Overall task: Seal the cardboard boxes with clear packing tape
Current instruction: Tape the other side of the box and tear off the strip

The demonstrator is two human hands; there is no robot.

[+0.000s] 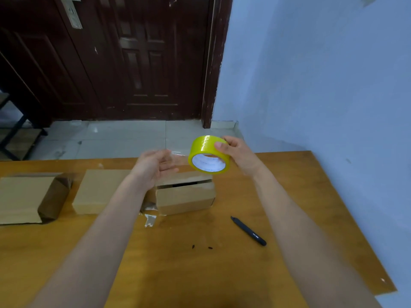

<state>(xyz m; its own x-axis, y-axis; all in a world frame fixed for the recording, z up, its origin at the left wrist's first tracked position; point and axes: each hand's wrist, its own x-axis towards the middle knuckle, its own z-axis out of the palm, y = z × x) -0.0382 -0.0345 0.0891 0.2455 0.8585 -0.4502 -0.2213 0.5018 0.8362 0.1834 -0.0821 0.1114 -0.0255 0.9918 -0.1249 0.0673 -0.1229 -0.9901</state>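
Up above the desk (289, 196), the glossy yellowish tape roll (209, 154) with its white card core sat gripped in the right hand (239, 153), thumb across the outer band. A clear strip (178, 154) ran leftward to the left hand (155, 166), whose loosely curled fingers pinched its end. Beneath them stood a small matte cardboard box (185, 192), its top flaps slightly parted. Two flatter cardboard boxes (97, 190) lay to the left; a black pen (248, 230) rested on the orange wood grain.

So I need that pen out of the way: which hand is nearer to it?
Right. The right hand, holding the tape roll, is above the pen; the left hand is farther left.
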